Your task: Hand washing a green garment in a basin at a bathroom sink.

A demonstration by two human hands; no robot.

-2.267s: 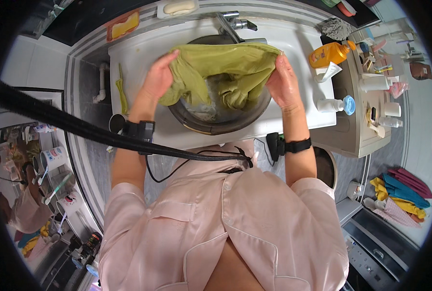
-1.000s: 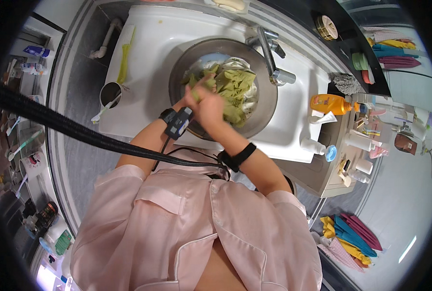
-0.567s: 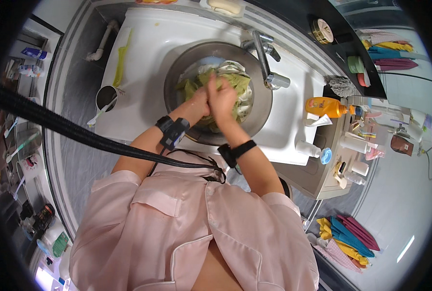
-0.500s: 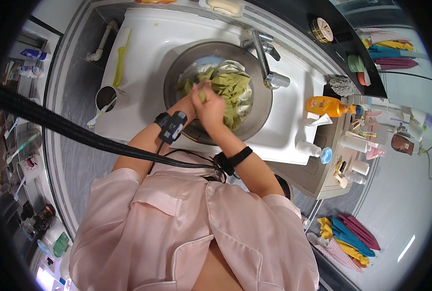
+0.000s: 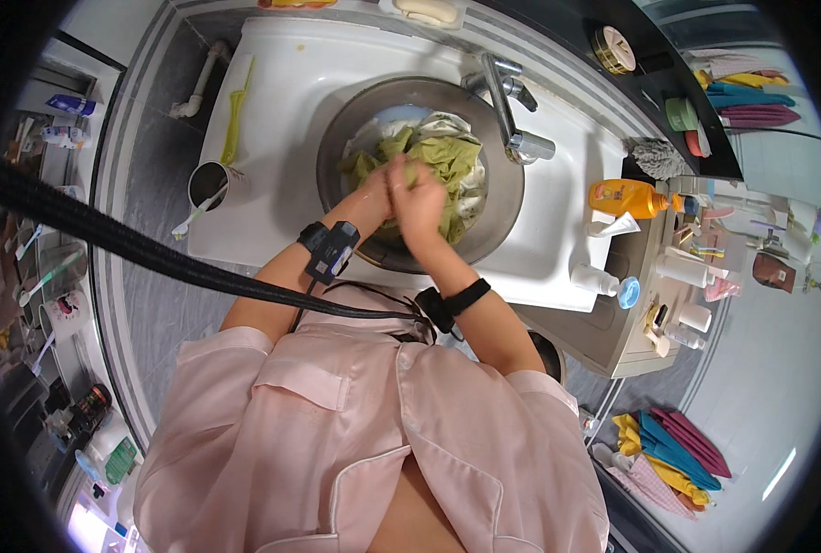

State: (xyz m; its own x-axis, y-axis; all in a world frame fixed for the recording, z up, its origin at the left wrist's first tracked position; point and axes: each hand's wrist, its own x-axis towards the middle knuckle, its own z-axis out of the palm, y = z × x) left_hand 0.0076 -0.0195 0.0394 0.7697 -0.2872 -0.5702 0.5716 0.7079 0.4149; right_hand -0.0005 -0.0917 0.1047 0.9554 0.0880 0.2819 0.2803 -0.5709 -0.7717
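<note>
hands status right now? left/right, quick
Left hand: closed on the green cloth in the metal basin.
Right hand: closed on the same cloth, pressed against the left.

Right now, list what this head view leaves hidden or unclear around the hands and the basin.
- Fingers of the left hand and right hand: pressed together into the green cloth, so each grip is unclear.
- Bottom of the metal basin: covered by the cloth; any water cannot be made out.
- Pale fabric by the tap: mostly under the cloth; kind unclear.
- Small bottles on the right: too small to identify.
</note>
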